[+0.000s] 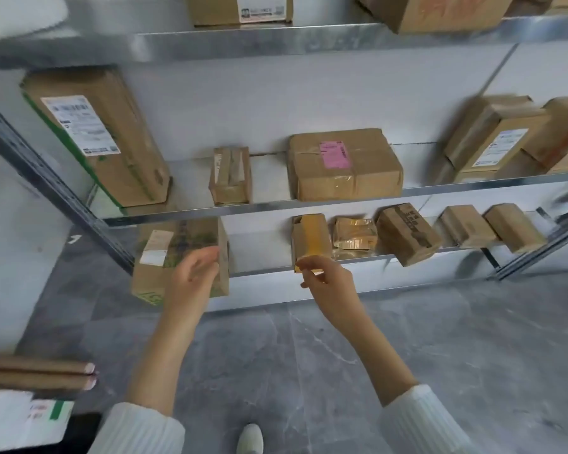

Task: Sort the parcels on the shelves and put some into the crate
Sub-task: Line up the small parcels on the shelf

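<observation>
While left grip [192, 276] lies spread against a green-printed brown cardboard box [158, 257], right grip [328, 283] pinches a yellow-taped cardboard parcel [310, 237].

The shelves [341, 194] are bare metal, smooth, with a dull silvery sheen. The big box [358, 178] is matt brown cardboard strapped with glossy clear tape, and it bears a pink paper label [334, 155]. Lower down, the small packet [354, 233] is wrapped all over in shiny, crinkled tape, and the yellow-taped parcel [309, 239] beside it gleams too. The floor [440, 339] looks like smooth grey veined stone or tile. The sleeves [423, 421] are white ribbed knit
</observation>
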A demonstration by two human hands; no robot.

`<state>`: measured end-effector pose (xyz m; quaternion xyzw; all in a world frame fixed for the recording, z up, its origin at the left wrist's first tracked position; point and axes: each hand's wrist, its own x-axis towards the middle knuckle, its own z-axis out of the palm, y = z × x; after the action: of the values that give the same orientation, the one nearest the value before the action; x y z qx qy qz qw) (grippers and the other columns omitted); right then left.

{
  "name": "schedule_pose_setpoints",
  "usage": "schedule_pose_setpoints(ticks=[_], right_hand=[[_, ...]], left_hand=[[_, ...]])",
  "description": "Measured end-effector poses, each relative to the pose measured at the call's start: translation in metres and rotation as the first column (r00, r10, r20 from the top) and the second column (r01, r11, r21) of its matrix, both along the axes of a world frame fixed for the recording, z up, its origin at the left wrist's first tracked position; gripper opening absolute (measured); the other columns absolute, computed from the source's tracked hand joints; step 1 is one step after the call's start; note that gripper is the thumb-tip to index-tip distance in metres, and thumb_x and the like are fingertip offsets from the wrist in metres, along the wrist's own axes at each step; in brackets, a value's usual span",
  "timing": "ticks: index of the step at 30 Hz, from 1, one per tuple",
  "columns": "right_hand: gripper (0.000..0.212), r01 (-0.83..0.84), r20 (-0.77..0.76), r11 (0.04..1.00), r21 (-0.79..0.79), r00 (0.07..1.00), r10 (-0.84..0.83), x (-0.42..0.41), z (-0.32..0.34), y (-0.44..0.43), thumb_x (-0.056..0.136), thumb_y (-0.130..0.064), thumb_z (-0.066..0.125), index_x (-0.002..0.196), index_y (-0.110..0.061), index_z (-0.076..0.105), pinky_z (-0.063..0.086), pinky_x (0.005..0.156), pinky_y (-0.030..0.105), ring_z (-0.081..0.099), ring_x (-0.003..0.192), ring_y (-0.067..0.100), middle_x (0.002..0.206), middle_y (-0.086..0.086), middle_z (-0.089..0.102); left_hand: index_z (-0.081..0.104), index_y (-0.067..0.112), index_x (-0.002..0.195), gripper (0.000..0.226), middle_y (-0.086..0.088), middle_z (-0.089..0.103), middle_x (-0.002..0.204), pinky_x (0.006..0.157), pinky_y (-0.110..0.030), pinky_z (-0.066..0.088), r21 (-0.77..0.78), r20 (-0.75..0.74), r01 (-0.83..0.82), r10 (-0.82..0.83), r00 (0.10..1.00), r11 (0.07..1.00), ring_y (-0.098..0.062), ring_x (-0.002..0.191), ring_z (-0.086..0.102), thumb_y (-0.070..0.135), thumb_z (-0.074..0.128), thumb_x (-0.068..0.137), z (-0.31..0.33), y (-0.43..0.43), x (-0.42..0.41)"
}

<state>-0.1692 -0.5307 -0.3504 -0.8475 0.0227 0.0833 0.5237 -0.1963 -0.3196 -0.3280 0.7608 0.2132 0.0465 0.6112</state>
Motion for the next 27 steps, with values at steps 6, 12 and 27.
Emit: schedule_pose_setpoints(ticks=[6,12,27], right_hand=[[0.025,0.130,0.004,0.991,-0.013,0.991,-0.130,0.061,-0.033,-0.055,0.095,-0.012,0.048,0.101,-0.025,0.068,0.048,0.063,0.023,0.067,0.086,0.017,0.098,-0.002,0.069],[0.025,0.218,-0.017,0.976,-0.003,0.976,-0.218,0.115,-0.086,-0.095,0.095,-0.008,0.047,0.105,-0.018,0.068,0.040,0.055,0.006,0.068,0.088,0.014,0.094,-0.008,0.067],[0.026,0.236,0.034,0.972,0.024,0.971,-0.236,0.205,-0.239,-0.152,0.094,-0.006,0.048,0.094,-0.026,0.065,0.039,0.053,0.008,0.066,0.081,0.007,0.086,-0.017,0.066]], left_hand=[[0.063,0.031,0.109,0.023,0.006,0.060,0.118,0.075,-0.023,0.045,0.047,-0.042,0.001,0.001,0.999,0.999,-0.014,0.110,0.055,0.015,0.052,0.096,-0.041,-0.037,0.063],[0.065,0.025,0.110,0.024,0.009,0.060,0.110,0.078,-0.023,0.043,0.066,-0.127,-0.003,0.012,0.992,0.998,-0.017,0.105,0.057,0.013,0.051,0.095,-0.096,-0.069,0.130],[0.062,0.022,0.119,0.032,-0.001,0.058,0.129,0.095,-0.033,0.042,0.252,-0.119,0.120,-0.092,0.989,0.960,-0.024,0.119,0.053,0.007,0.047,0.094,-0.252,-0.140,0.234]])
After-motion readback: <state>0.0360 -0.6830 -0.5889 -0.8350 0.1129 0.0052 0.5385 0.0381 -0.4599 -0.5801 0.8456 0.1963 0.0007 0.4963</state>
